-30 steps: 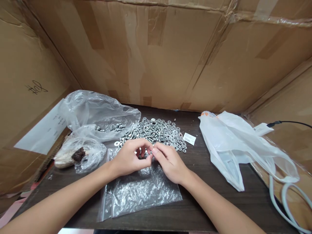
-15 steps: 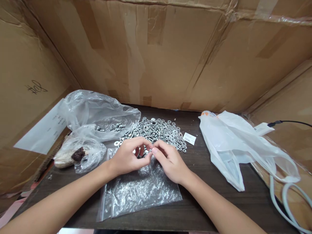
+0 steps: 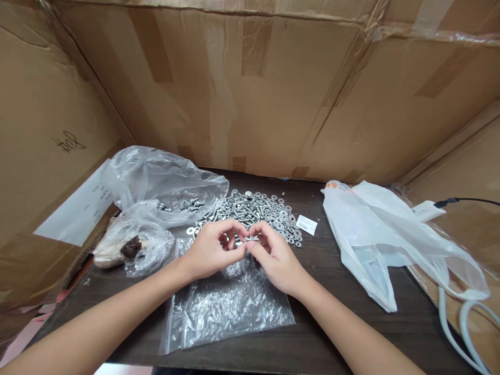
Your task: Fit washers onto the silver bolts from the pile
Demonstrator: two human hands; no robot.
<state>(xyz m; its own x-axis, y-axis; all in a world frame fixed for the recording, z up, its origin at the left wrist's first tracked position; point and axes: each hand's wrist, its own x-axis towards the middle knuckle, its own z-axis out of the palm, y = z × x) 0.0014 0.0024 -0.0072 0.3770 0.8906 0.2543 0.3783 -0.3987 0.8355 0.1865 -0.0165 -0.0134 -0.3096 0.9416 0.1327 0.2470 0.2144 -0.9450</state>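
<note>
Between my fingertips, above the near edge of the metal pile, is a small silver bolt [image 3: 252, 238]. My left hand [image 3: 213, 249] pinches its left end with thumb and forefinger. My right hand [image 3: 276, 258] has thumb and fingers closed on the bolt from the right. Whether a nut or washer sits on it is too small to tell. Just beyond my hands lies a heap of loose bolts [image 3: 253, 208], with flat washers [image 3: 288, 219] and nuts mostly on its right side. Under my hands lies a clear zip bag [image 3: 238, 307], flat and wrinkled.
A large clear plastic bag [image 3: 156, 177] with some bolts inside lies at the left. In front of it sits a smaller knotted bag [image 3: 156, 250]. A white label [image 3: 307, 225] and a white carrier bag [image 3: 367, 234] are to the right. Cardboard walls [image 3: 203, 94] surround the dark table [image 3: 324, 291].
The bolt now shows between my fingertips, and my right fingers have shifted around it. Both hands stay together over the zip bag. The whole view has shifted slightly.
</note>
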